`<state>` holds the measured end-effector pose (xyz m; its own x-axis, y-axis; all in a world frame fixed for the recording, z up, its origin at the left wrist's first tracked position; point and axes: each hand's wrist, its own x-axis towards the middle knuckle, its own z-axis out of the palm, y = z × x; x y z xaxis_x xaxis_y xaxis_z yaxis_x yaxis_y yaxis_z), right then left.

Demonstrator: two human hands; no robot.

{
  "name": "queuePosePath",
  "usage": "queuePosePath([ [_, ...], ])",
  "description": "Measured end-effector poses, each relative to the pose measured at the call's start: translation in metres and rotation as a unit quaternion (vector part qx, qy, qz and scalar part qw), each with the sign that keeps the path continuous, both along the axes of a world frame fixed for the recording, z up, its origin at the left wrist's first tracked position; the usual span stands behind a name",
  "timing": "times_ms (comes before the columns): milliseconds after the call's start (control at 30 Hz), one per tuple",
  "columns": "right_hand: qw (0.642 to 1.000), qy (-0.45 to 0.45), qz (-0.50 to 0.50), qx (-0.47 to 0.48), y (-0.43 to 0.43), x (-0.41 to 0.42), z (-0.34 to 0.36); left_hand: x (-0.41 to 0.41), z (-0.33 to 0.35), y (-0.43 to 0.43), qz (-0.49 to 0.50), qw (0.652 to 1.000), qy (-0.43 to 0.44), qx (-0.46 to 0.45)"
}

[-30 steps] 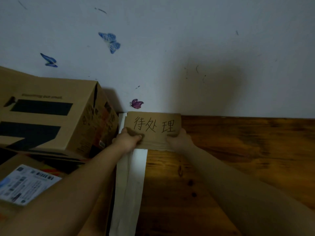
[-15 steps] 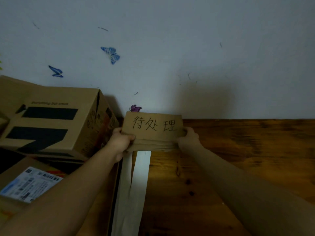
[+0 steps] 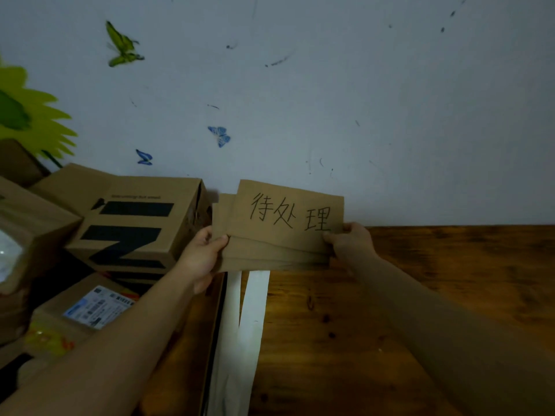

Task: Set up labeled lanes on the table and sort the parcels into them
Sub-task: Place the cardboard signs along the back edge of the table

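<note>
A small stack of brown cardboard label cards (image 3: 282, 226) is held up above the back of the wooden table (image 3: 435, 280), in front of the wall. The front card carries three handwritten black characters. My left hand (image 3: 204, 253) grips the stack's lower left edge and my right hand (image 3: 350, 240) pinches its lower right corner. Two long white paper strips (image 3: 249, 325) lie on the table below the cards, running toward me. Cardboard parcels are piled on the left: a large box with black markings (image 3: 132, 226) and a lower box with a white shipping label (image 3: 90, 307).
The white wall (image 3: 360, 100) with butterfly stickers rises directly behind the table. More boxes (image 3: 30, 223) crowd the far left edge. A thin dark edge (image 3: 217, 325) runs beside the white strips. Bare wood spreads to the right of the strips.
Both hands have lifted the cards off the table and up toward the wall. More cards now show behind the front one. The view has tilted upward.
</note>
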<state>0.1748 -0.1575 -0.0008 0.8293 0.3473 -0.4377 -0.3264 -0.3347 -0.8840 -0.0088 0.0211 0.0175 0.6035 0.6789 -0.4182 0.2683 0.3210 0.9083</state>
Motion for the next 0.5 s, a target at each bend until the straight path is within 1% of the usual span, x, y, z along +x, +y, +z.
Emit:
queuePosePath([
  [133,0.999,-0.024,-0.026,0.009,-0.008,0.011,0.008,-0.003,0.01,-0.006,0.006,0.999,-0.011,0.033],
  [233,0.994,-0.05,-0.094,0.006,-0.027,0.03,0.005,-0.003,0.013,-0.002,0.041,0.997,-0.005,0.062],
  [300,0.985,-0.075,-0.154,-0.023,-0.046,0.043,0.0,-0.001,0.014,0.003,0.069,0.994,0.007,0.082],
  [367,0.975,-0.108,-0.184,-0.061,-0.061,0.054,-0.01,0.004,0.013,0.005,0.09,0.991,0.016,0.097],
  [433,0.972,-0.117,-0.177,-0.098,-0.067,0.06,-0.024,0.011,0.012,0.003,0.103,0.989,0.014,0.108],
  [500,0.974,-0.108,-0.137,-0.142,-0.066,0.061,-0.041,0.02,0.011,0.002,0.115,0.987,0.01,0.113],
])
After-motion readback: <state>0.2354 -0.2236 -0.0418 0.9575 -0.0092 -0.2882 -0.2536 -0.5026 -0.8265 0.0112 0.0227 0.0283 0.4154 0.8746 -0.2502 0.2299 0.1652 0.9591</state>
